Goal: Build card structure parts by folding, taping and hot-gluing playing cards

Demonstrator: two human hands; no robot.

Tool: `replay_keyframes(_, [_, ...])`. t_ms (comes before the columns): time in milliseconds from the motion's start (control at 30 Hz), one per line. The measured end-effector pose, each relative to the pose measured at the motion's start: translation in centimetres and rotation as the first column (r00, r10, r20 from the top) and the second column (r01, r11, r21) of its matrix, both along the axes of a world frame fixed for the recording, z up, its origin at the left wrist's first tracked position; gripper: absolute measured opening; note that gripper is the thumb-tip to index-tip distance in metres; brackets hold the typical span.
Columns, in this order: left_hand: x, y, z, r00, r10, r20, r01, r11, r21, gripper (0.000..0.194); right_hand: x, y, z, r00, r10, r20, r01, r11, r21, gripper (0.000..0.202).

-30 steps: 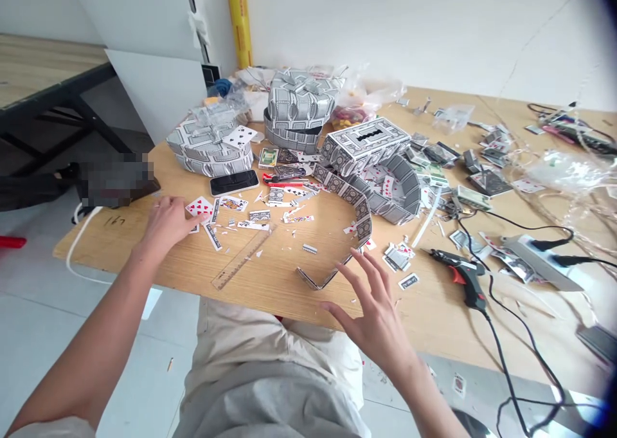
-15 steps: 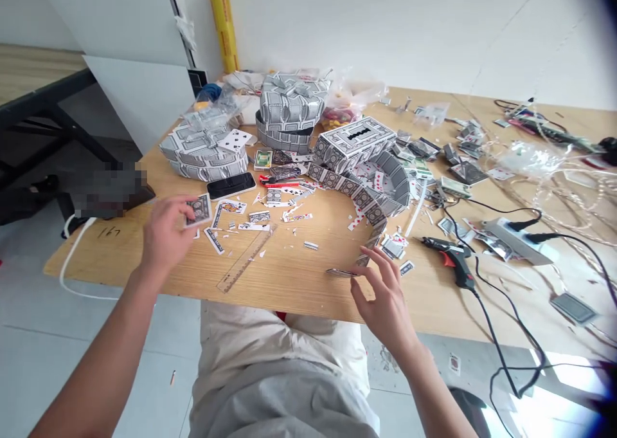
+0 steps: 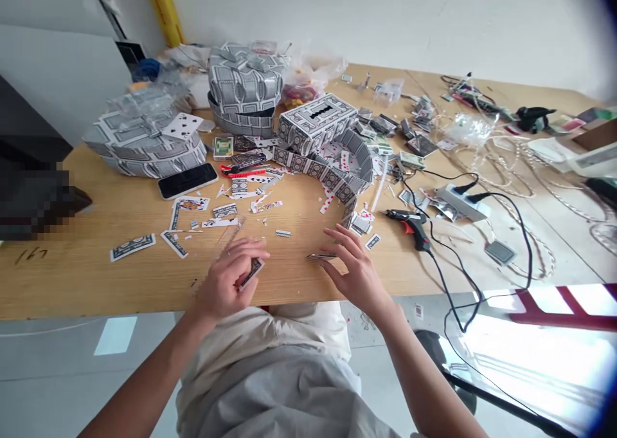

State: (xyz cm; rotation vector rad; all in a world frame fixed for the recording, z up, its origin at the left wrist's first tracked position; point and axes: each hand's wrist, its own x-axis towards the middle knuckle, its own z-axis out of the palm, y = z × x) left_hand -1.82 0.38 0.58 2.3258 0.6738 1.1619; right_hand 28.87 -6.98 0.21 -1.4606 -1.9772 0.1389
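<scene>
My left hand (image 3: 226, 278) is closed on a patterned card (image 3: 252, 273) above the table's front edge. To its right, my right hand (image 3: 354, 267) grips the near end of a curved strip of joined cards (image 3: 321, 174), with thumb and fingers on either side of a card (image 3: 322, 256) seen edge-on. The strip arcs back to a card-covered box (image 3: 318, 119) with a dark slot in its top. A clear ruler (image 3: 232, 235) lies partly under my left hand. Cut card pieces (image 3: 224, 211) are scattered behind it.
A phone (image 3: 187, 181) and a red cutter (image 3: 244, 172) lie at the middle left. Behind stand two card-covered boxes, one rounded (image 3: 149, 145) and one stacked (image 3: 247, 81). To the right are a glue gun (image 3: 409, 226), a power strip (image 3: 460, 203) and cables.
My left hand has moved right with its card, towards my right hand. The view has shifted right, and a lone card now lies on the table at the left.
</scene>
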Motion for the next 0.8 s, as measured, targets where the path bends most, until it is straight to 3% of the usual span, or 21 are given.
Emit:
replay_keyframes(133, [2.3, -0.2, 0.4, 0.988, 0.075, -0.138, -0.09, 0.99, -0.105, 0.029, 0.4, 0.2, -0.1, 0.999, 0.024, -0.033, -0.023, 0.999, 0.035, 0.014])
replay_keyframes(300, [3.5, 1.3, -0.5, 0.957, -0.026, -0.288, -0.006, 0.994, -0.11, 0.01, 0.8, 0.0, -0.4, 0.998, 0.002, -0.057, 0.002, 0.997, 0.076, 0.01])
replay_keyframes(433, [3.9, 1.9, -1.2, 0.974, -0.045, -0.224, 0.016, 0.991, -0.13, 0.014, 1.0, 0.1, -0.5, 0.993, 0.056, -0.103, -0.052, 0.998, 0.036, 0.017])
replay_keyframes(567, [4.6, 1.6, -0.4, 0.981, -0.059, -0.185, 0.027, 0.985, -0.17, 0.03, 1.4, 0.1, -0.1, 0.981, 0.087, -0.174, -0.083, 0.996, 0.033, 0.017])
replay_keyframes(800, [5.7, 1.6, 0.3, 0.982, -0.086, -0.17, 0.065, 0.99, -0.126, 0.021, 2.1, -0.1, 0.3, 0.973, 0.098, -0.21, -0.092, 0.995, 0.038, 0.014])
